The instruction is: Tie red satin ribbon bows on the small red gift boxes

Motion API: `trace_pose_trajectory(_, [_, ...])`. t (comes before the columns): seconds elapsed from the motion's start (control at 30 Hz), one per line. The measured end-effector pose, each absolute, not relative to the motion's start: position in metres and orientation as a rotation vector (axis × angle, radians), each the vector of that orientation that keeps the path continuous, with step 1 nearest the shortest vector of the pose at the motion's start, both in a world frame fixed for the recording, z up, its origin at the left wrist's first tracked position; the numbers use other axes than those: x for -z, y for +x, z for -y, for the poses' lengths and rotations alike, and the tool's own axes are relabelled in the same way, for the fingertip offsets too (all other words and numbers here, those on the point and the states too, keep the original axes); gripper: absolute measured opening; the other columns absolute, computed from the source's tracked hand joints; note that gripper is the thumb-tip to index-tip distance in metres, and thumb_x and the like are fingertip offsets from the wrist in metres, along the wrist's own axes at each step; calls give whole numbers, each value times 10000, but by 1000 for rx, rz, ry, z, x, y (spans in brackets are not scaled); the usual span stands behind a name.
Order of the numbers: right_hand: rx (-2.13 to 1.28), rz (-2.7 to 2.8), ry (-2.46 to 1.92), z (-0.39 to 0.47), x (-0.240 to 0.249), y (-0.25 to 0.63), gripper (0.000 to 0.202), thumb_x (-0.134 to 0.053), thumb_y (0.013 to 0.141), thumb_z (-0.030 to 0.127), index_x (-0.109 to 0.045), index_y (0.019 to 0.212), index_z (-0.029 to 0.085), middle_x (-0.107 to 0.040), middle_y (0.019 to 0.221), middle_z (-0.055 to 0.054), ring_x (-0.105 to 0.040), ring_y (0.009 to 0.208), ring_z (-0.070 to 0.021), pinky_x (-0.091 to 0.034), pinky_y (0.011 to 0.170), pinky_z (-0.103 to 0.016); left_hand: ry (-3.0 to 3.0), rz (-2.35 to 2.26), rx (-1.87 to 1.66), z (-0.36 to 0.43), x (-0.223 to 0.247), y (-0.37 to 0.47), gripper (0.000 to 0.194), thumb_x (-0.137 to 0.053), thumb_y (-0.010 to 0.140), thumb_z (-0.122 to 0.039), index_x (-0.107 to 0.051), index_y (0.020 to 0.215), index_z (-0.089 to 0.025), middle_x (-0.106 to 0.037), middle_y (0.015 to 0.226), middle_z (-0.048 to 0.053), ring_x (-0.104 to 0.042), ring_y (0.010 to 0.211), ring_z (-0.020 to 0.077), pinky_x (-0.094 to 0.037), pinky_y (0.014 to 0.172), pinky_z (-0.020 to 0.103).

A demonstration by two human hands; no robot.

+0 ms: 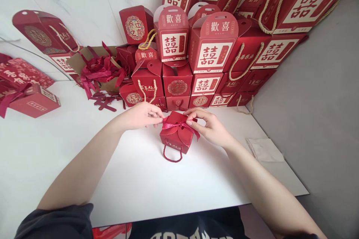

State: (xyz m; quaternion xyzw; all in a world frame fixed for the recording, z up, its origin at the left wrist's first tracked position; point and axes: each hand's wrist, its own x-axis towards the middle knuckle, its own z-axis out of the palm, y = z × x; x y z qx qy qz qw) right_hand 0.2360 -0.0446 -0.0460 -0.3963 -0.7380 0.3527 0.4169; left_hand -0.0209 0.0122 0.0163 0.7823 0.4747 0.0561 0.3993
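Ribbon (171, 126) crosses the small red box (179, 146) before you on the white desk (140, 183), your left fingers (154, 120) and right fingers (198, 113) pinching the band at opposite sides. Stacked red boxes (203, 84) block the space just beyond; a carton (75, 62) of loose ribbons (98, 69) stands back left, a pale cloth (265, 150) lies right.

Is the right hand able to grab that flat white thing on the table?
Probably yes: nothing seems to stand between the right hand and the flat white thing, though that hand is busy at the ribbon.
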Motion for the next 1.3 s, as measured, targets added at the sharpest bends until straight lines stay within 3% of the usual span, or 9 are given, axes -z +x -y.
trace_pose_trajectory(0.13, [-868, 1855, -1007, 45, 47, 235, 123, -575, 930, 306, -640, 873, 219, -641, 1157, -75, -597, 1082, -214, -435, 969, -382, 2074, -1043, -628, 2, -23, -11, 264, -627, 842, -405, -727, 916, -172, -740, 915, 82, -673, 829, 185, -543, 714, 282])
trace_pose_trajectory(0.23, [-869, 1855, -1002, 45, 47, 235, 119, -574, 931, 301, -633, 866, 221, -641, 1160, -70, -597, 1081, -210, -429, 971, -377, 2145, -817, -569, 10, -34, -13, 203, -632, 857, -354, -730, 913, -185, -740, 959, 84, -673, 912, 189, -533, 817, 292])
trace_pose_trajectory(0.47, [-865, 1856, -1017, 45, 48, 235, 130, -573, 933, 313, -625, 861, 219, -631, 1163, -72, -594, 1081, -207, -431, 952, -368, 2117, -1308, 61, -12, -26, -34, 390, -562, 842, -559, -723, 927, -213, -727, 844, 33, -639, 673, 154, -435, 562, 227])
trace_pose_trajectory(0.67, [-854, 1859, -1023, 44, 48, 236, 134, -572, 932, 321, -629, 862, 222, -634, 1165, -75, -596, 1082, -214, -429, 964, -380, 2088, -1202, -142, -14, -24, -29, 242, -610, 822, -399, -719, 950, -224, -746, 922, 21, -680, 850, 163, -500, 731, 221])
trace_pose_trajectory(0.8, [-852, 1861, -1018, 44, 48, 236, 138, -570, 933, 319, -627, 853, 222, -637, 1157, -72, -596, 1076, -210, -434, 954, -376, 2089, -1198, 38, -11, -29, -33, 394, -585, 814, -308, -640, 1203, -274, -728, 725, -21, -630, 601, 132, -461, 541, 203])
trace_pose_trajectory(0.9, [-848, 1861, -1023, 45, 48, 235, 144, -565, 935, 320, -625, 847, 223, -640, 1149, -73, -601, 1066, -212, -438, 953, -382, 1959, -1121, 192, -13, -27, -35, 336, -596, 819, -347, -696, 1114, -221, -723, 679, 10, -628, 530, 138, -482, 503, 215])
trace_pose_trajectory(0.97, [-844, 1862, -1024, 45, 49, 235, 136, -570, 932, 320, -627, 856, 223, -640, 1157, -75, -602, 1071, -217, -439, 960, -389, 1971, -1177, -2, -13, -23, -32, 276, -613, 820, -365, -746, 986, -189, -741, 730, 45, -674, 605, 161, -535, 567, 240])
trace_pose_trajectory(1.13, [-820, 1880, -988, 46, 45, 235, 86, -587, 923, 306, -632, 923, 232, -627, 1195, -76, -592, 1111, -225, -439, 996, -409, 2170, -1124, -875, 1, -16, -12, 253, -628, 851, -304, -768, 1050, -234, -764, 936, 59, -695, 826, 183, -562, 773, 292])
trace_pose_trajectory(1.3, [-685, 1996, -879, 52, 41, 230, 396, -650, 873, 269, -552, 1257, 275, -521, 1377, -90, -459, 1305, -256, -364, 1104, -464, 2505, -589, -753, 22, -15, 4, 207, -636, 867, -214, -788, 952, -327, -721, 829, 31, -604, 773, 153, -500, 706, 282])
